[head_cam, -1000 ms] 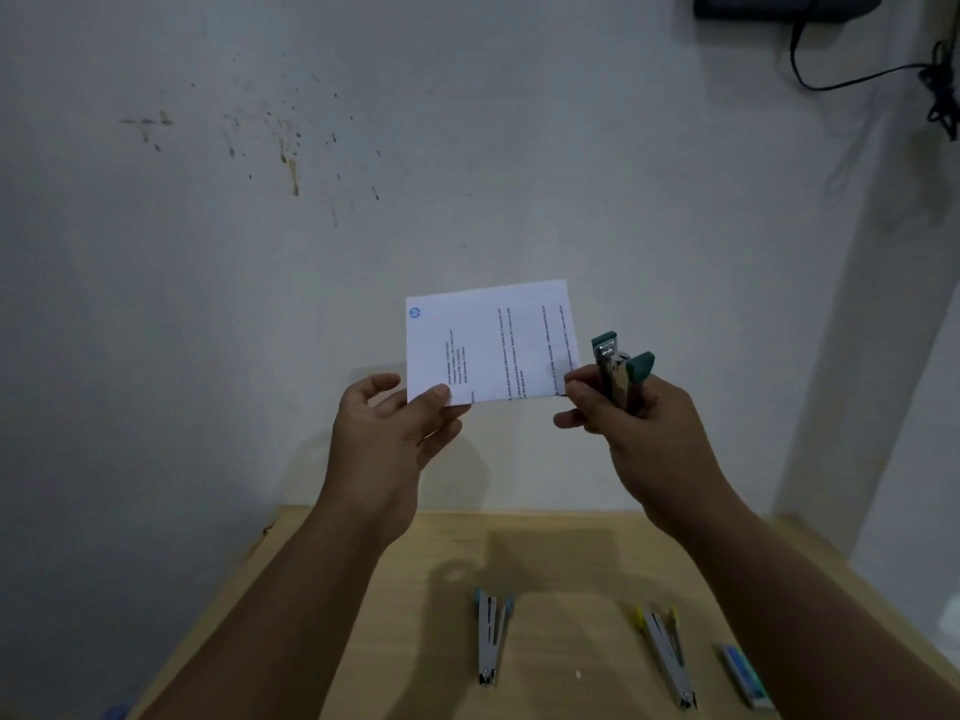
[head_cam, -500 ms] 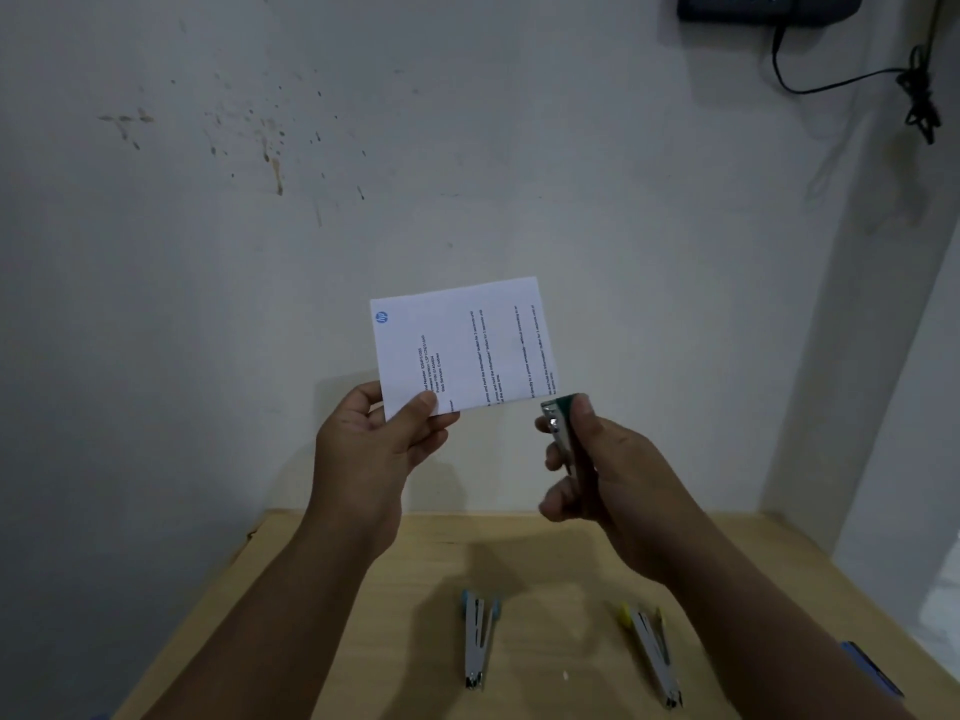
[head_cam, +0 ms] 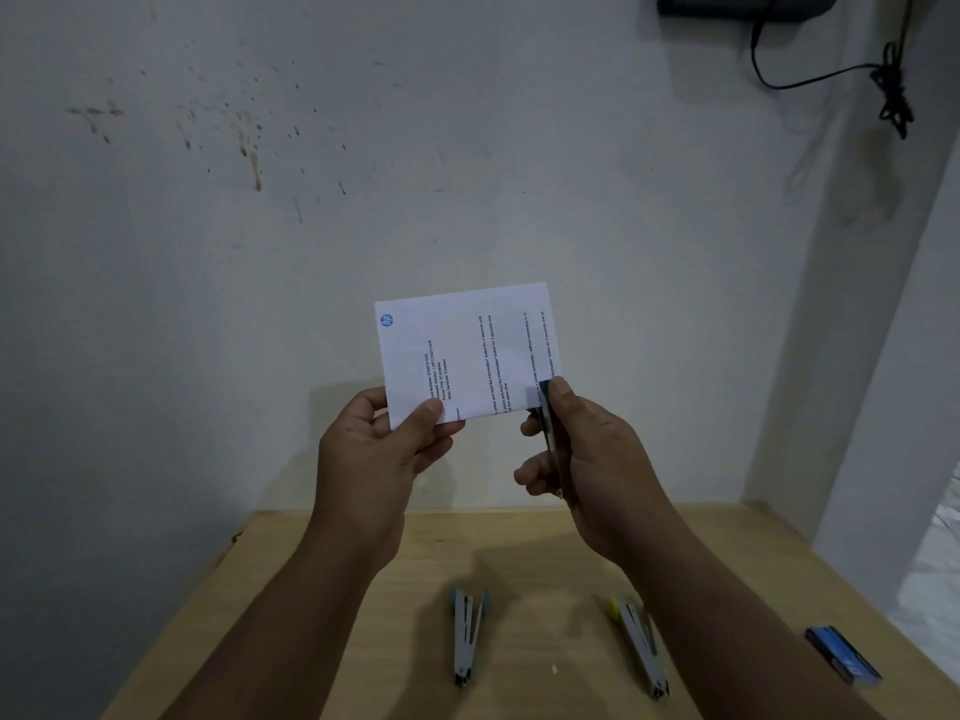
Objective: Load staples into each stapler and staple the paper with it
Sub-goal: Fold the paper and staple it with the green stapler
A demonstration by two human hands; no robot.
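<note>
Both hands are busy: the left hand (head_cam: 382, 449) pinches the paper (head_cam: 467, 350) while the right hand (head_cam: 582, 449) grips the green stapler (head_cam: 546, 418) at its lower right corner.

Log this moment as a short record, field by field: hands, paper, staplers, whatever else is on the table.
left hand: pinches the lower left corner of the paper, held up before the wall
right hand: grips the green stapler, its head at the paper's lower right corner
blue stapler: lying on the table, flipped open
yellow stapler: lying on the table to its right, also open
blue box: near the table's right edge
</note>
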